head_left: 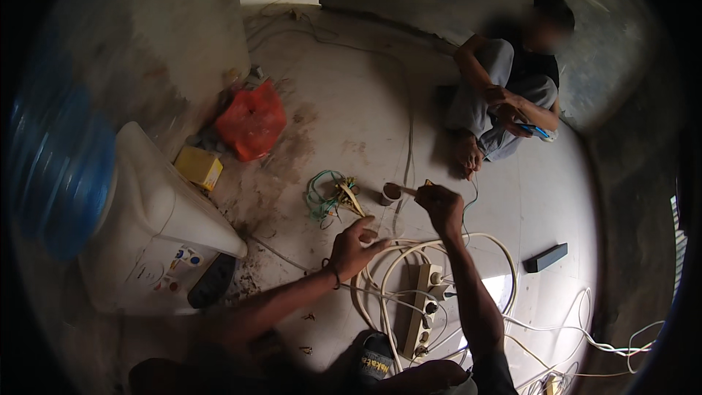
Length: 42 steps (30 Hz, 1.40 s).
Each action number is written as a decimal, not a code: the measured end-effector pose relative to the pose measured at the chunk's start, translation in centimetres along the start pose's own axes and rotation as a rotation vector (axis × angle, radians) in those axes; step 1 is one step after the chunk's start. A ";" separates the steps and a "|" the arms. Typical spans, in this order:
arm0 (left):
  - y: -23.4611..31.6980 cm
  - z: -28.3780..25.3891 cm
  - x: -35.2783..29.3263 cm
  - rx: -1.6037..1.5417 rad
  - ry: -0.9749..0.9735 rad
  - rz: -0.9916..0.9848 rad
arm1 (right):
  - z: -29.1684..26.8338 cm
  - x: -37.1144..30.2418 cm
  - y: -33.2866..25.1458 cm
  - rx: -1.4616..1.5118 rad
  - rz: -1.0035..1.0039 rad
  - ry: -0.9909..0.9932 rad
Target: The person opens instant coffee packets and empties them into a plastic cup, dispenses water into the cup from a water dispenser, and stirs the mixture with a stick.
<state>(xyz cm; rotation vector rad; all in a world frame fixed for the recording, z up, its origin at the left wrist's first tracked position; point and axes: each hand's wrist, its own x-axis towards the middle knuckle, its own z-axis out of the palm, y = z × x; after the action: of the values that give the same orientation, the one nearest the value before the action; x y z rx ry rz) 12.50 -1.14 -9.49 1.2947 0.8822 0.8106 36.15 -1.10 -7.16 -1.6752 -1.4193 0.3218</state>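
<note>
My right hand (441, 207) is closed around a thin pale stick (406, 189) that points left, its tip at or just over the rim of a small cup (391, 192) with a dark inside. What the stick is exactly, I cannot make out. Nearer to me and left of it, my left hand (355, 250) hovers with thumb and fingers apart, holding nothing. Just beyond that hand lies a tangle of green and yellowish cord (330, 196). Below my hands a cream power strip (424, 307) has several plugs in it, with loops of cream cable (512, 263) around it.
At left stand a white water dispenser (168, 241) and a blue water bottle (62, 168). A red plastic bag (252, 121) and a yellow box (198, 167) lie by dirt. A person (504, 95) sits at the far right with a phone. A dark block (546, 257) lies right.
</note>
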 end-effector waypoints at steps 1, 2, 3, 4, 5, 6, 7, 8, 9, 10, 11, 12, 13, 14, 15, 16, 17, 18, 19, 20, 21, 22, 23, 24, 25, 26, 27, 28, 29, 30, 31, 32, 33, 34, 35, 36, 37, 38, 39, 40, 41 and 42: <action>0.4 -2.0 -0.6 0.563 -0.162 0.141 | 0.0 2.0 0.7 -0.215 -0.042 -0.090; 2.2 -3.9 -1.2 0.724 -0.427 0.092 | 0.2 3.5 1.1 -0.117 0.049 -0.157; 3.4 -5.1 -2.0 0.861 -0.651 0.067 | 0.4 4.6 2.8 -0.203 -0.017 -0.201; 4.9 -6.3 -3.1 1.003 -0.874 0.040 | 0.7 5.7 4.9 -0.274 -0.149 -0.246; 6.2 -7.5 -4.4 1.027 -0.965 0.071 | 1.3 6.7 6.9 -0.344 -0.280 -0.293; 8.1 -8.9 -6.4 1.063 -1.039 0.086 | 3.0 7.7 7.3 -0.326 -0.297 -0.302; 10.6 -9.3 -7.6 1.113 -1.102 0.005 | 3.8 8.2 8.1 -0.405 -0.389 -0.362; 12.2 -10.6 -8.6 1.060 -1.105 0.021 | 4.8 8.6 8.2 -0.475 -0.487 -0.424; 13.1 -11.9 -9.8 0.994 -0.996 0.067 | 5.6 8.9 7.9 -0.470 -0.485 -0.430; 14.1 -13.0 -11.3 0.940 -0.872 0.103 | 6.7 9.4 6.9 -0.474 -0.462 -0.465; 15.3 -13.7 -12.2 0.943 -0.863 0.091 | 7.5 9.5 6.3 -0.486 -0.435 -0.502; 16.7 -14.3 -12.6 0.876 -0.677 0.068 | 7.6 9.5 7.2 -0.485 -0.434 -0.503; 17.3 -14.7 -12.7 0.804 -0.494 0.046 | 7.7 9.6 8.2 -0.412 -0.589 -0.398; 17.1 -15.1 -12.8 0.801 -0.491 0.042 | 7.8 9.7 8.9 -0.334 -0.743 -0.294; 16.8 -15.4 -12.8 0.774 -0.389 0.000 | 8.0 9.8 9.6 -0.334 -0.744 -0.300; 16.5 -15.8 -12.9 0.747 -0.289 -0.042 | 8.1 9.9 10.3 -0.513 -0.640 -0.433; 16.1 -16.1 -13.1 0.743 -0.282 -0.049 | 8.4 10.0 10.4 -0.687 -0.533 -0.567; 15.5 -16.4 -13.3 0.743 -0.349 -0.056 | 8.7 10.1 10.6 -0.684 -0.537 -0.575; 15.2 -16.5 -13.5 0.743 -0.418 -0.063 | 9.0 10.2 10.7 -0.592 -0.522 -0.585; 15.1 -16.4 -13.6 0.740 -0.417 -0.067 | 9.2 10.3 10.8 -0.501 -0.503 -0.591; 15.0 -16.2 -13.6 0.776 -0.447 -0.063 | 9.3 10.2 10.9 -0.500 -0.501 -0.596; 14.9 -16.1 -13.5 0.811 -0.479 -0.059 | 9.3 10.1 11.1 -0.516 -0.460 -0.557; 15.0 -16.1 -13.8 0.821 -0.472 -0.059 | 9.5 10.2 10.4 -0.526 -0.429 -0.508; 15.0 -16.1 -14.1 0.806 -0.455 -0.048 | 9.5 10.3 9.7 -0.518 -0.435 -0.502; 15.2 -16.1 -14.4 0.793 -0.438 -0.036 | 9.5 10.4 8.9 -0.637 -0.466 -0.547; 15.1 -16.1 -14.1 0.794 -0.442 -0.037 | 9.4 10.4 9.0 -0.763 -0.485 -0.598; 15.2 -16.1 -13.8 0.788 -0.449 -0.054 | 9.6 10.4 9.4 -0.762 -0.482 -0.597; 15.2 -16.1 -13.6 0.784 -0.455 -0.070 | 9.7 10.4 9.6 -0.756 -0.471 -0.627; 15.1 -16.0 -13.5 0.784 -0.456 -0.071 | 9.8 10.3 10.1 -0.750 -0.461 -0.660; 14.9 -16.0 -13.4 0.774 -0.468 -0.082 | 10.0 10.4 10.4 -0.750 -0.460 -0.660; 14.8 -16.1 -13.2 0.765 -0.481 -0.092 | 10.0 10.4 10.7 -0.777 -0.522 -0.624; 14.7 -16.1 -13.3 0.766 -0.477 -0.095 | 10.4 10.4 10.8 -0.799 -0.587 -0.590; 14.5 -16.2 -13.4 0.766 -0.477 -0.087 | 10.6 10.2 10.9 -0.795 -0.590 -0.591; 14.5 -16.2 -13.4 0.768 -0.478 -0.079 | 10.8 10.0 11.0 -0.804 -0.541 -0.574; 14.6 -16.3 -13.5 0.770 -0.477 -0.080 | 11.0 9.8 10.9 -0.813 -0.490 -0.556; 14.6 -16.3 -13.5 0.760 -0.478 -0.086 | 11.1 9.8 10.8 -0.810 -0.490 -0.555; 14.7 -16.3 -13.4 0.750 -0.478 -0.092 | 11.0 9.8 10.7 -0.838 -0.515 -0.602; 14.8 -16.2 -13.5 0.751 -0.480 -0.095 | 10.8 9.7 10.9 -0.865 -0.537 -0.652; 14.9 -16.1 -13.5 0.754 -0.480 -0.085 | 10.7 9.8 11.1 -0.862 -0.534 -0.652; 14.9 -16.1 -13.5 0.757 -0.481 -0.074 | 10.5 10.0 11.2 -0.855 -0.527 -0.601; 14.8 -15.9 -13.5 0.758 -0.484 -0.074 | 10.4 10.2 11.4 -0.850 -0.520 -0.550; 14.7 -16.1 -13.5 0.754 -0.488 -0.077 | 10.3 10.0 10.1 -0.702 -0.311 -0.559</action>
<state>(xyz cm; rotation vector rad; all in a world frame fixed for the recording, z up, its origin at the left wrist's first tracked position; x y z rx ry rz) -8.15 -4.40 5.37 1.9868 0.8525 0.0522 38.87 13.01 -17.21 -1.9418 -2.3826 0.1148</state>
